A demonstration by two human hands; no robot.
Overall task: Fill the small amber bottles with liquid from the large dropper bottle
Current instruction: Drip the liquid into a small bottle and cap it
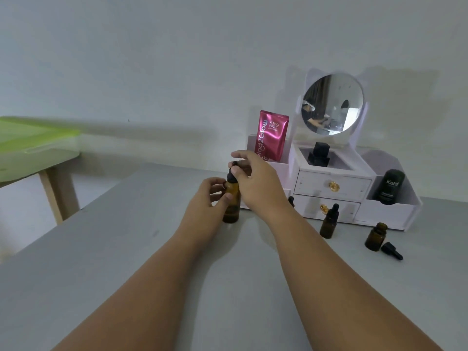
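The large amber dropper bottle (231, 207) stands upright on the grey table (126, 249). My left hand (211, 196) grips its body from the left. My right hand (255, 181) pinches the black dropper cap (231, 173) on top of it. To the right stands a small amber bottle (328, 224) with its black dropper cap on. Farther right an uncapped small amber bottle (375, 238) stands upright, its black dropper cap (391, 250) lying beside it on the table. Another small bottle's black top (291, 200) peeks out behind my right wrist.
A white vanity organiser (334, 188) with a round mirror (332, 105) and two drawers stands at the back right. It holds a pink pouch (272, 135), a black block (319, 155) and a dark Kahf bottle (391, 186). A green-topped table (33, 148) stands at the left.
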